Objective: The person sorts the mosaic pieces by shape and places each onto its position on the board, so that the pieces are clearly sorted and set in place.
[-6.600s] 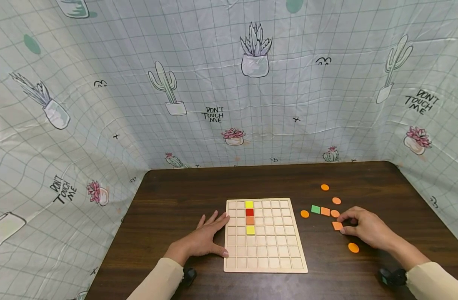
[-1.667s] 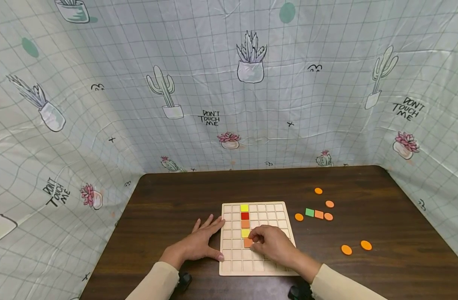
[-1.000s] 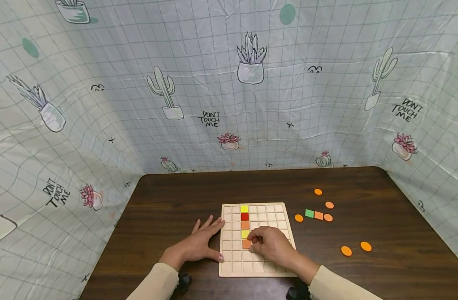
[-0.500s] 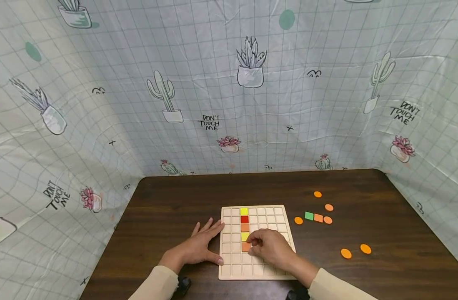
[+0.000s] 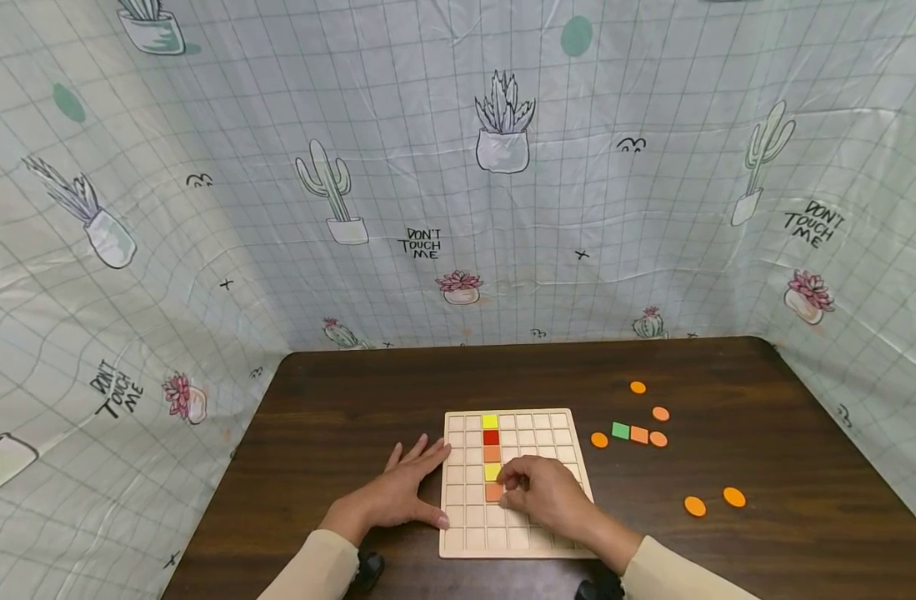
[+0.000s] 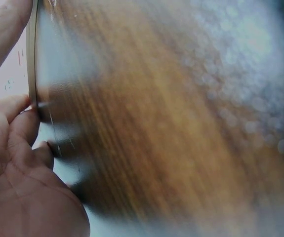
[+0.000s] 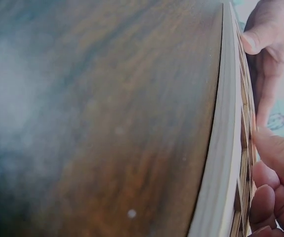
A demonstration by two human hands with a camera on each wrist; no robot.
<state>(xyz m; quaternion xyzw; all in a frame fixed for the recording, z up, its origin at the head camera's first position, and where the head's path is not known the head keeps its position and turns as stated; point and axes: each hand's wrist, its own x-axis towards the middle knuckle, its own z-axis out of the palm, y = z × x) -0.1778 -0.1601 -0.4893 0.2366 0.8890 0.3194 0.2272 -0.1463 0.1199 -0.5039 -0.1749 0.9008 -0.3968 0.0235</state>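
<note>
A pale wooden grid board (image 5: 463,493) lies on the dark table. One of its columns bears square tiles: a yellow tile (image 5: 490,422) at the far end, then a red tile (image 5: 491,437), an orange one and another yellow tile (image 5: 492,472). Just below these, my right hand (image 5: 545,495) pinches an orange square tile (image 5: 493,492) at its right side with thumb and fingertips, the tile lying in line with the column. My left hand (image 5: 386,497) rests spread at the board's left edge, thumb and fingertips touching it; the left wrist view shows these fingers (image 6: 27,126) along the rim.
Right of the board lie a green square tile (image 5: 620,431), an orange square tile (image 5: 639,434) and several orange round discs, one disc (image 5: 694,506) nearer the front. A patterned curtain (image 5: 397,167) stands behind the table and at both sides.
My right hand has carried the orange square tile from the table's right side onto the board and shifted it slightly into the column. My left hand has stayed at the board's edge.
</note>
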